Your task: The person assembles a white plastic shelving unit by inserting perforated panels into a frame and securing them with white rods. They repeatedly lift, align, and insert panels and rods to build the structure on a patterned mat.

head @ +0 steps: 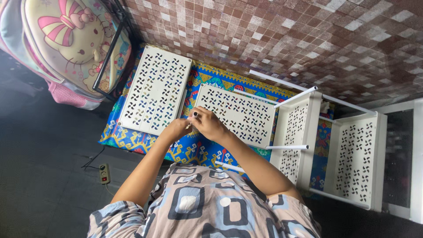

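Head view, both hands' fingers (pixel 203 118) grasping small white tube end (pixel 194 115), over perforated white panel (pixel 240 115).

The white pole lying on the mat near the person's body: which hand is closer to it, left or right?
Right. The right hand is up the mat from the white pole, at the shelf panel; the left hand is farther left, touching the right.

Smooth white plastic shelf panels (pixel 155 90) lie on a patterned cloth mat (pixel 202 150); the mosaic tile floor (pixel 308 39) looks glossy.
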